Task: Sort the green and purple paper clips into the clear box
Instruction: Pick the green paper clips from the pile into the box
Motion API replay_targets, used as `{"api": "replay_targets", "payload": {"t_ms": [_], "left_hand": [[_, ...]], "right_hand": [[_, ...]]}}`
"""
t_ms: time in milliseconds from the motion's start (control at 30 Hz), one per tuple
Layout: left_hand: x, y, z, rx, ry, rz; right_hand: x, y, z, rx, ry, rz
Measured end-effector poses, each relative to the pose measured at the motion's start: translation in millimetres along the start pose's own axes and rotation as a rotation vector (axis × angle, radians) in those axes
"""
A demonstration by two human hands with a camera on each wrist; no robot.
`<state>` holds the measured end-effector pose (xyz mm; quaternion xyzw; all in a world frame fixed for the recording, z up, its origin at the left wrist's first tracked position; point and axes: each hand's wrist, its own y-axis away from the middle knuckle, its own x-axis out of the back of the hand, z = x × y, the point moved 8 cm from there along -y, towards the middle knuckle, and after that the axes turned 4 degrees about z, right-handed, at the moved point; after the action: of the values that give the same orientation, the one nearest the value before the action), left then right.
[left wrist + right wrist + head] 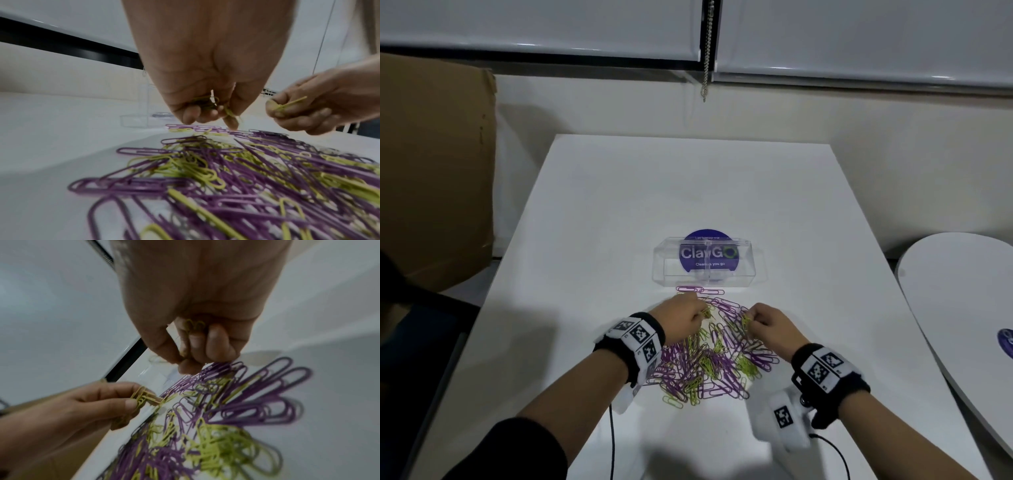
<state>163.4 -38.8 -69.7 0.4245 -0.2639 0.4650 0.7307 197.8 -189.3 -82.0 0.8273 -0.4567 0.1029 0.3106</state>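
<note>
Both hands are down in the pile of paper clips (709,353), which is spread over the white table (585,212) right in front of the clear box (707,262). The left hand (683,317) has its fingers curled around a small bunch of green clips (207,101), and the right hand (770,323) is pinching a few green clips (194,325) of its own, so both grips are closed on green ones. The box sits just beyond the far edge of the pile with 2 compartments split by a divider, and as far as I can tell both look empty, so I'd say the sorting has barely started. My guess is this step is still gathering greens before a drop. To do it well, I'd pick from the loose edge of the heap instead of digging into the middle, since these clips hook into each other and a purple one can easily ride along. Give each bunch a tiny shake before lifting away. Then choose 1 compartment for green and stick with it, dropping low over the rim so nothing bounces across the divider.
</note>
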Motion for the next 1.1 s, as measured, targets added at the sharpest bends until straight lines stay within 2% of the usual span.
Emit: {"api": "replay_targets", "payload": {"t_ms": [100,200,367,567,633,767,900,1000,1100], "left_hand": [[4,5,-4,0.031,0.105,0.013],[8,9,-8,0.063,0.217,0.072],[5,13,-18,0.137,0.468,0.121],[5,23,-19,0.18,0.527,0.167],[5,25,-22,0.204,0.505,0.185],[-3,27,-22,0.201,0.341,0.159],[-2,30,-23,0.185,0.331,0.19],[2,34,-25,0.19,0.341,0.219],[3,38,-26,0.2,0.36,0.233]], "right_hand": [[-3,5,8,-0.084,-0.243,-0.003],[-6,9,5,-0.075,-0.407,0.005],[-6,9,5,-0.053,-0.521,0.026],[-8,10,9,-0.121,-0.623,-0.011],[-9,15,7,-0.123,-0.514,-0.054],[-14,27,12,-0.113,-0.131,-0.101],[-17,40,19,-0.099,-0.052,-0.144],[-11,47,25,-0.13,-0.044,-0.11],[-3,51,30,-0.099,0.095,-0.03]]}}
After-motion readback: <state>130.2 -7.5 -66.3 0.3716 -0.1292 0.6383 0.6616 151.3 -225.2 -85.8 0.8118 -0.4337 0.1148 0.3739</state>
